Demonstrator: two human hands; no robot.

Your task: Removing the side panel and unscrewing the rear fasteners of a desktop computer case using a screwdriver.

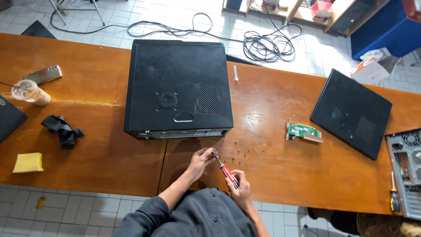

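A: The right hand (240,188) has its grip closed around the red-handled screwdriver (227,171), just in front of the black computer case (177,87). The left hand (201,160) pinches at the tip.

B: Risk?

A: The loose screws (239,153) lie scattered on the counter (96,145) just right of that tip. A brushing wrist could likely roll them off the edge.

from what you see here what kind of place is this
Probably a computer repair workshop or lab: a closed black computer case on a wooden table, a loose green expansion card, and small screws beside a red screwdriver.
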